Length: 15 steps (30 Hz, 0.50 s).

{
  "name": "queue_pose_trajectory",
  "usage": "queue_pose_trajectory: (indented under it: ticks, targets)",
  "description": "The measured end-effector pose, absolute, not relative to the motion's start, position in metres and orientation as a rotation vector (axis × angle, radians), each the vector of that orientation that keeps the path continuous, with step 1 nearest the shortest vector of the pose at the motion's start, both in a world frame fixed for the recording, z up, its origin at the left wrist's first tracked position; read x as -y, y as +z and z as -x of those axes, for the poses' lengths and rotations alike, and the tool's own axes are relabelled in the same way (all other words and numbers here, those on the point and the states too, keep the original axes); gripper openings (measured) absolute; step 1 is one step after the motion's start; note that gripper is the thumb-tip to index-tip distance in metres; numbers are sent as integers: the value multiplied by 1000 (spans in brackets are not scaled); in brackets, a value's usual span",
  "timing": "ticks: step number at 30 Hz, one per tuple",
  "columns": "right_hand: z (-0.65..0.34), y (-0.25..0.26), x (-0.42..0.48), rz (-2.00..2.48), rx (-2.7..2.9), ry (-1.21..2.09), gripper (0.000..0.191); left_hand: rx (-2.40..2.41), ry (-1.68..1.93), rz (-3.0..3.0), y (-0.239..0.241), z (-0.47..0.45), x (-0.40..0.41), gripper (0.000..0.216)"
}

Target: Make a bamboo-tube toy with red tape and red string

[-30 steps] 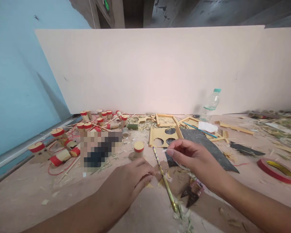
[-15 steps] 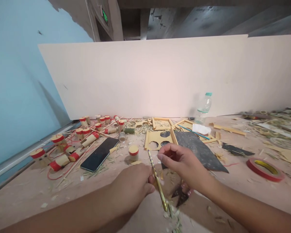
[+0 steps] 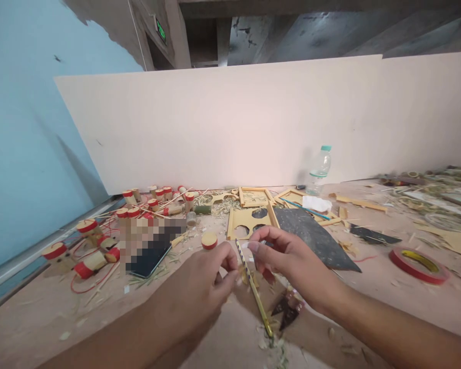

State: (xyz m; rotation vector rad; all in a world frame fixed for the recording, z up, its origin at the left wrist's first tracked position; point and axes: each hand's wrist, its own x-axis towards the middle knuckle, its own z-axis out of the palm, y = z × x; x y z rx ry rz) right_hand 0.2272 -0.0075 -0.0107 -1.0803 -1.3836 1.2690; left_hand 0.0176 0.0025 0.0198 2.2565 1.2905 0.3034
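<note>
My left hand (image 3: 200, 292) and my right hand (image 3: 288, 259) meet over the middle of the table, fingertips close together. Between them a thin striped stick (image 3: 253, 289) slants from the fingers down toward me. My left fingers are pinched on a small yellowish piece (image 3: 244, 277) beside the stick. My right fingers are curled and pinched near the stick's upper end; what they grip is too small to name. A short bamboo cylinder with a red band (image 3: 209, 240) stands just beyond my left hand.
Several red-banded bamboo pieces with red string (image 3: 100, 241) lie at the left. A blurred dark flat object (image 3: 149, 246), cut-out wooden frames (image 3: 249, 221), a dark sheet (image 3: 311, 233), a water bottle (image 3: 318, 169) and a red tape roll (image 3: 418, 264) lie around. Shavings litter the table.
My left hand has lifted off the table and moved up to the stick. My right hand has drawn in toward it, so the fingertips now nearly touch.
</note>
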Motion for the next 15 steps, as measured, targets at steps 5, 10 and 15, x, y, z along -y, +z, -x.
queue_pose_trajectory:
  ticks: [5,10,15]
  targets:
    - [-222,-12,13,916,1315,1473,36,-1113,527,-1811,4,-11,-5,16]
    - [-222,-18,16,822,1329,1502,29,-1072,634,-1595,-14,-12,-4,27]
    - [-225,-16,17,905,1374,1448,35,-1100,614,-1496,-16,-10,-1,36]
